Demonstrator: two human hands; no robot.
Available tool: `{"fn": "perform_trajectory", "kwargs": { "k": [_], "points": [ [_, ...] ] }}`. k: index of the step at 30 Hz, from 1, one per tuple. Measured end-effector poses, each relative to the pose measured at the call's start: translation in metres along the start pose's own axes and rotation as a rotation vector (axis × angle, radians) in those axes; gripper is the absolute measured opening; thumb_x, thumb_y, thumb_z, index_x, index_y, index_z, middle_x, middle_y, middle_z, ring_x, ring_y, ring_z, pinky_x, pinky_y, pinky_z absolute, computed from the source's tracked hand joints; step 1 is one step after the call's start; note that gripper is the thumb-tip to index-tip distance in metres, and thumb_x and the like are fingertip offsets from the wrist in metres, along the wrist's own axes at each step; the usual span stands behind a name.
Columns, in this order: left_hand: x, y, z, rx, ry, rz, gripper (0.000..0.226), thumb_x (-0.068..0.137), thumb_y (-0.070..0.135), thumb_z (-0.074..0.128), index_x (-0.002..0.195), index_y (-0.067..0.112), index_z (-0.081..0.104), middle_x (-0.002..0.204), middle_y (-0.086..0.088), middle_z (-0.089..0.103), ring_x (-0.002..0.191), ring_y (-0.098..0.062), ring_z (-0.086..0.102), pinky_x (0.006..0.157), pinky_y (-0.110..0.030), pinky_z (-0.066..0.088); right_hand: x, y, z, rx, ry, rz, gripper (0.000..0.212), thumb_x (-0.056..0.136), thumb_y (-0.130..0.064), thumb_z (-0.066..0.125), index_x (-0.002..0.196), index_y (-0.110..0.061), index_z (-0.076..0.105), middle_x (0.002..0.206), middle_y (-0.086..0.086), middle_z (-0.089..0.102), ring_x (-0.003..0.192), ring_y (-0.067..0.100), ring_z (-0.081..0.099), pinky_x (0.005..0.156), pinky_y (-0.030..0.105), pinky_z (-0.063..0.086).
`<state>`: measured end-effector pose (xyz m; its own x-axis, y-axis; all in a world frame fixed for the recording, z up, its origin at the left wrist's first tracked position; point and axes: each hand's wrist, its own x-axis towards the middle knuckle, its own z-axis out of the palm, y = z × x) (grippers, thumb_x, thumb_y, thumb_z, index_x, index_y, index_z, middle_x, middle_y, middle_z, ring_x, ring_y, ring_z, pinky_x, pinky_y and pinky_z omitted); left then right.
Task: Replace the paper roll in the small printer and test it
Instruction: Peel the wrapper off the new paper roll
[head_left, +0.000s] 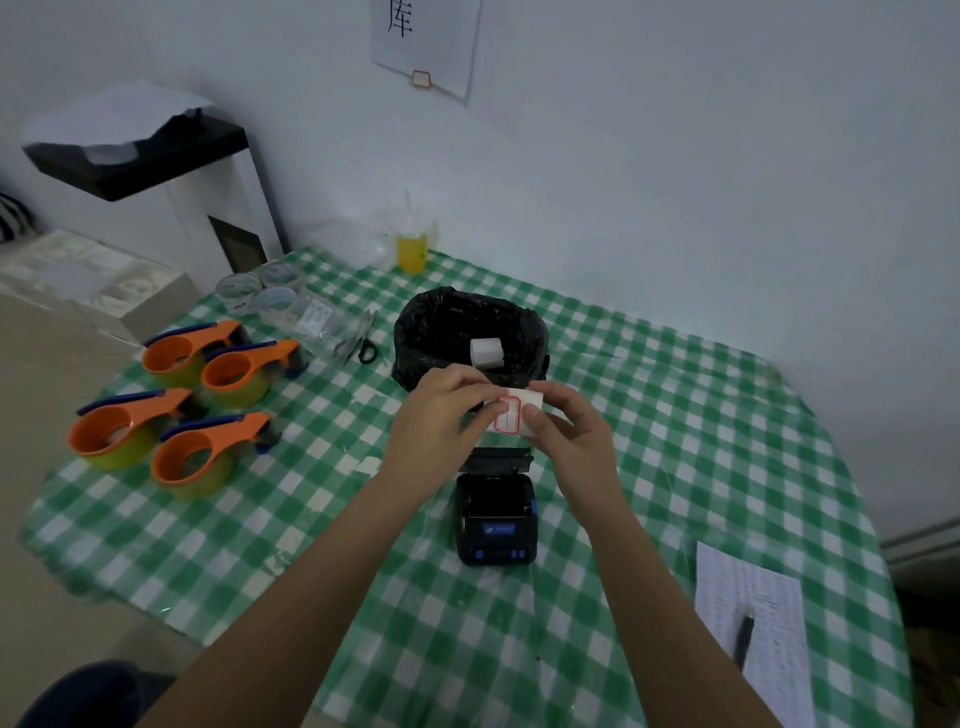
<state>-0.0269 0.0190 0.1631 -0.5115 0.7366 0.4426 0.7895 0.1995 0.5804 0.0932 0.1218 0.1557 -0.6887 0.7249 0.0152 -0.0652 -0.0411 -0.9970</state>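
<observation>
A small black printer (496, 519) with blue buttons lies on the green checked tablecloth (363, 545), its lid (498, 460) flipped open toward the back. The paper bay looks dark; I cannot tell whether a roll sits inside. Above the printer, my left hand (441, 415) and my right hand (566, 426) together hold a white paper label roll (511, 413) with red-framed labels, fingers pinching its loose end. Behind my hands stands a bin lined with a black bag (415, 332), and a white paper roll (485, 352) lies inside it.
Several orange tape dispensers (176, 405) lie at the left. Scissors (366, 348), clear tape rolls (260, 286) and a plastic packet sit behind them. A yellow drink cup (413, 249) stands by the wall. A printed sheet with a pen (743, 639) lies at the right front.
</observation>
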Motion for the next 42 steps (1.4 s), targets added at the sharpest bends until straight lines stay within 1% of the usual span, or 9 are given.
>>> {"fn": "perform_trajectory", "kwargs": {
  "k": [5,10,14,17,24,31,35,39,42],
  "points": [
    [0.001,0.004,-0.001,-0.114,0.004,-0.103,0.021,0.084,0.028,0.063,0.100,0.017,0.072,0.099,0.000,0.067,0.097,-0.018,0.056,0.083,-0.034,0.051,0.000,0.001,0.001,-0.095,0.021,-0.042,0.022,0.086,-0.013,0.064,0.103,-0.028,0.064,0.107,0.008,0.068,0.098,0.027,0.066,0.087,0.045,0.055],
    [0.003,0.006,-0.001,-0.046,-0.050,-0.165,0.014,0.086,0.027,0.061,0.092,0.020,0.071,0.095,0.003,0.066,0.096,-0.016,0.056,0.077,-0.033,0.051,-0.001,0.005,0.003,-0.263,0.060,-0.052,0.019,0.086,-0.020,0.065,0.104,-0.027,0.064,0.105,0.002,0.068,0.095,0.023,0.066,0.085,0.044,0.056],
    [0.003,0.003,0.004,-0.133,-0.092,-0.145,0.010,0.089,0.020,0.056,0.092,0.018,0.065,0.092,0.004,0.060,0.091,-0.014,0.056,0.079,-0.035,0.053,-0.001,0.006,0.006,-0.134,0.076,0.035,0.010,0.087,-0.020,0.063,0.096,-0.024,0.066,0.095,0.004,0.069,0.083,0.018,0.070,0.073,0.037,0.060],
    [0.005,0.003,0.005,-0.225,-0.097,-0.216,0.010,0.090,0.016,0.053,0.089,0.017,0.063,0.092,0.004,0.058,0.088,-0.011,0.056,0.080,-0.028,0.050,-0.002,0.004,0.010,-0.064,0.101,0.091,0.006,0.086,-0.021,0.064,0.090,-0.024,0.067,0.092,0.004,0.068,0.078,0.009,0.070,0.064,0.025,0.059],
    [0.005,0.005,0.000,-0.435,-0.112,-0.274,0.009,0.086,0.015,0.060,0.083,0.023,0.060,0.085,0.009,0.061,0.087,-0.009,0.058,0.076,-0.006,0.043,-0.003,0.002,0.011,0.001,0.098,0.166,0.010,0.089,-0.019,0.059,0.091,-0.015,0.068,0.094,0.008,0.067,0.082,0.012,0.066,0.059,0.021,0.057],
    [0.008,-0.007,0.004,-0.475,-0.041,-0.329,0.015,0.088,0.012,0.057,0.079,0.023,0.061,0.082,0.011,0.062,0.081,-0.003,0.059,0.074,-0.011,0.045,0.002,0.009,0.008,0.054,0.148,0.263,0.007,0.088,-0.020,0.061,0.090,-0.017,0.067,0.101,0.008,0.067,0.096,0.021,0.064,0.065,0.027,0.060],
    [0.012,-0.021,0.012,-0.515,0.019,-0.437,0.009,0.088,0.012,0.058,0.084,0.019,0.062,0.078,0.014,0.060,0.071,0.009,0.056,0.066,-0.003,0.044,0.014,0.017,0.004,0.092,0.214,0.350,0.014,0.087,-0.022,0.063,0.098,-0.013,0.065,0.109,0.009,0.062,0.101,0.024,0.061,0.067,0.027,0.059],
    [0.020,-0.042,0.027,-0.439,0.017,-0.561,0.010,0.089,0.016,0.057,0.098,0.020,0.059,0.079,0.004,0.059,0.073,-0.010,0.056,0.063,-0.017,0.046,0.034,0.029,-0.005,0.129,0.257,0.460,0.025,0.086,-0.025,0.065,0.105,-0.009,0.062,0.120,0.013,0.057,0.109,0.030,0.059,0.066,0.027,0.060],
    [0.034,-0.058,0.041,-0.406,-0.017,-0.617,0.015,0.088,0.015,0.057,0.103,0.013,0.060,0.086,-0.003,0.061,0.081,-0.023,0.060,0.074,-0.035,0.051,0.050,0.040,-0.012,0.162,0.282,0.510,0.028,0.084,-0.025,0.066,0.106,-0.008,0.062,0.125,0.016,0.055,0.112,0.032,0.058,0.067,0.029,0.060]
  ]
}}
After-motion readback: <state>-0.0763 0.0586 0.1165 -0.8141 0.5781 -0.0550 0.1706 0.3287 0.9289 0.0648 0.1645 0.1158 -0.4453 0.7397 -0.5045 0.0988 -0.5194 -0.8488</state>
